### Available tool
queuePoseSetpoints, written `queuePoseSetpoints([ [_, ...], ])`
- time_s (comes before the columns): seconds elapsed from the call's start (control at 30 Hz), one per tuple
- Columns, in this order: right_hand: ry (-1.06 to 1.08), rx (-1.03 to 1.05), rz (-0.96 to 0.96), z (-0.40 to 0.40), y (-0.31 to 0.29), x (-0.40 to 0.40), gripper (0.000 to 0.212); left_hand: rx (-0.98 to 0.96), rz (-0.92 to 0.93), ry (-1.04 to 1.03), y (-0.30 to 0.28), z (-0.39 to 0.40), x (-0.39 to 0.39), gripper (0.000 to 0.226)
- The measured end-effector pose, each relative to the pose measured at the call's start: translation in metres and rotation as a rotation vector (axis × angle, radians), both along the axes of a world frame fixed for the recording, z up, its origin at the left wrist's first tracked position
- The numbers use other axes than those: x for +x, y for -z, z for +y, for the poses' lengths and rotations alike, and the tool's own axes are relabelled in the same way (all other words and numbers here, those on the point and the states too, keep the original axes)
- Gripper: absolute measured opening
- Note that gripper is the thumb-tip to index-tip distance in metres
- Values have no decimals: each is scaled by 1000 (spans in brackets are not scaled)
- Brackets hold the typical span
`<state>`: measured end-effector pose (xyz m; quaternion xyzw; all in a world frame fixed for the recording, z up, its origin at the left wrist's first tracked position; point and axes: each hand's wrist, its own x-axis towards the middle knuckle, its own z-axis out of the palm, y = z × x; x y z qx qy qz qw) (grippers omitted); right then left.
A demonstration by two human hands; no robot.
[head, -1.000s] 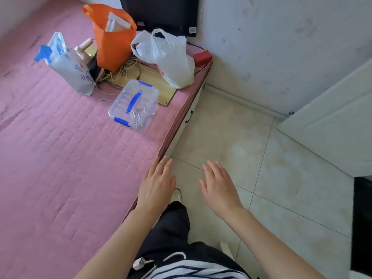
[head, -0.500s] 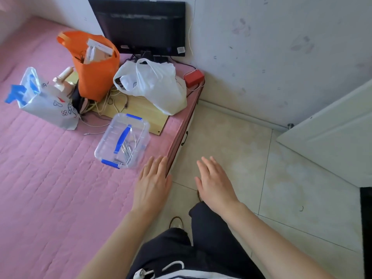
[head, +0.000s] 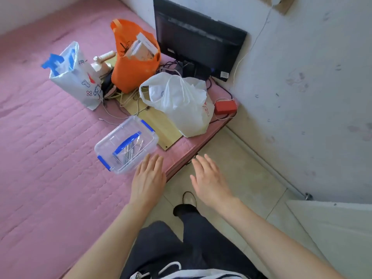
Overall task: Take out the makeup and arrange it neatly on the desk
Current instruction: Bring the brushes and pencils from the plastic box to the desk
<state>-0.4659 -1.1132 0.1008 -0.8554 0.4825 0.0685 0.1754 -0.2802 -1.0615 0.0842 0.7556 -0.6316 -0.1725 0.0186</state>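
A clear plastic box (head: 125, 144) with a blue handle and blue clips lies shut on the pink quilted bed (head: 46, 158); thin metal-looking items show through its lid. My left hand (head: 149, 178) hovers flat just right of the box, fingers straight, holding nothing. My right hand (head: 209, 180) is stretched out over the floor tiles beside the bed edge, also empty. No makeup can be made out.
Behind the box stand an orange bag (head: 134, 61) with cartons, a white plastic bag (head: 181, 103), a white-and-blue bag (head: 74, 75), a wooden board (head: 159, 125) with cables, a red box (head: 225, 106) and a black monitor (head: 197, 43) against the wall. A white door (head: 334, 228) is at right.
The view has moved closer to the bed corner. Both hands have come forward, the left one now beside the clear box.
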Motion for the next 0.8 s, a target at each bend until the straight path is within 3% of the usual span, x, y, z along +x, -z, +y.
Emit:
queuePoseSetpoints([
  [0.47,-416,60,61,-98,39,81,54,32,62,-526,35,-15,40,45],
  [0.8,-519,63,120,-125,86,175,50,40,90,-665,86,-19,116,46],
])
